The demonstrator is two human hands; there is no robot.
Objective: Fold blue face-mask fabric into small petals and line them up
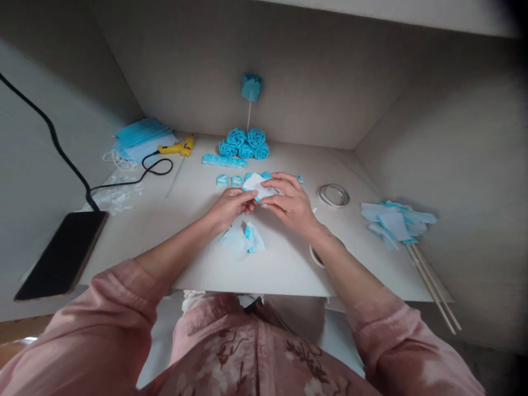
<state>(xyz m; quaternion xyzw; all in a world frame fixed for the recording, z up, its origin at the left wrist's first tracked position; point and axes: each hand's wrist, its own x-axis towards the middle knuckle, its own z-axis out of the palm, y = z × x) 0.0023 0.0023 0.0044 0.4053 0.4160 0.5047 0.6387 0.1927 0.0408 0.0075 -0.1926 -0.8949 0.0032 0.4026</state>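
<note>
Above the middle of the table, my left hand [236, 205] and my right hand [291, 201] hold a small white and blue piece of mask fabric [256, 185] between them. My left thumb presses on its lower edge; the fingers of my right hand pinch its right side. Small folded blue pieces [223, 180] lie in a row just left of the fabric. Below my hands rest crumpled white and blue scraps [243, 240]. Past my fingers stand stacked blue rolled rosettes [246, 144] and a long folded blue strip [224, 160].
At the back left are blue face masks [142, 135] and a yellow glue gun [177, 147]. A phone [61, 256] lies front left. Tape rolls [333, 195] sit to the right, near fabric strips [398, 220] and wooden sticks [433, 289]. A blue flower on a stick [251, 87] rises behind.
</note>
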